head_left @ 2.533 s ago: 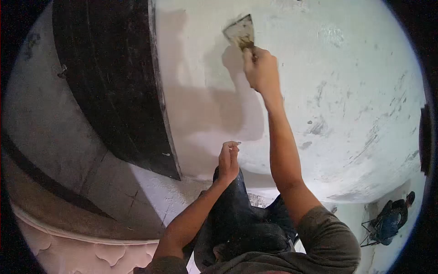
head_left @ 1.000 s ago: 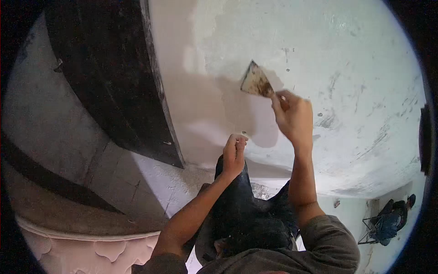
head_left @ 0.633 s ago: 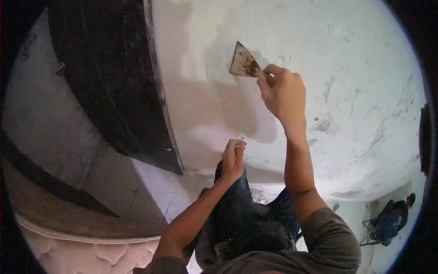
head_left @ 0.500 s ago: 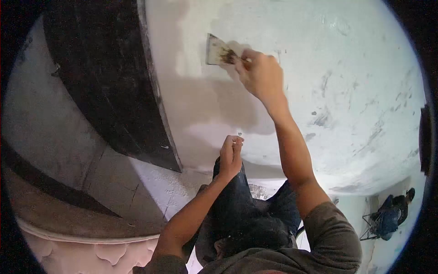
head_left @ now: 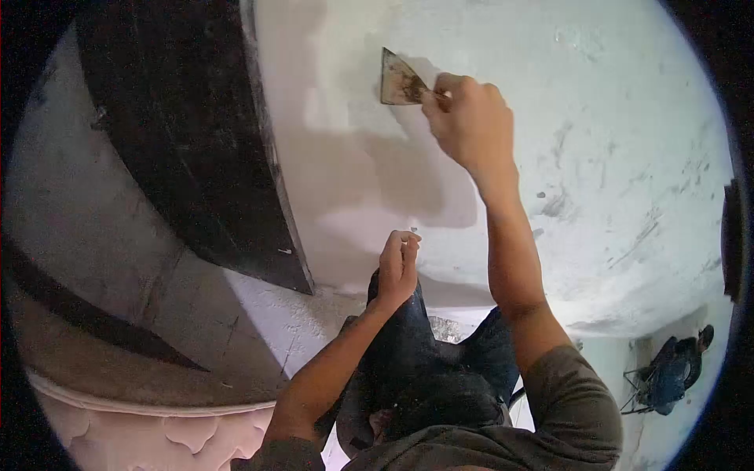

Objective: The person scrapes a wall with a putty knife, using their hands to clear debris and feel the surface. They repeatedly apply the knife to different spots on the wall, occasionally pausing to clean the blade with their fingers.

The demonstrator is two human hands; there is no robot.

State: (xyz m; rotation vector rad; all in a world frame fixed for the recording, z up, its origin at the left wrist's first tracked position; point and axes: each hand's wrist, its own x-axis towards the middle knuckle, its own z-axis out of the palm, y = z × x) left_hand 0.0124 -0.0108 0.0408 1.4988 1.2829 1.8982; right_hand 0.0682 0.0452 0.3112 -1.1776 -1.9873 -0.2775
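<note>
the right hand point(head_left: 475, 118) grasps a stained scraper point(head_left: 400, 83) at upper centre of the frame, hiding most of its grip end, the blade before the pale wall point(head_left: 613, 102). the left hand point(head_left: 399, 265), mid-frame, is loosely curled; whether it grips anything i can't tell. a dark panel point(head_left: 181, 141) borders the wall at upper left; tufted pink upholstery point(head_left: 169, 432) lies lower left, a seated person point(head_left: 671, 377) lower right.

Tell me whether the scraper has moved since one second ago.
Yes: the scraper has moved up and left in view, judged against the dark spot on the wall.
</note>
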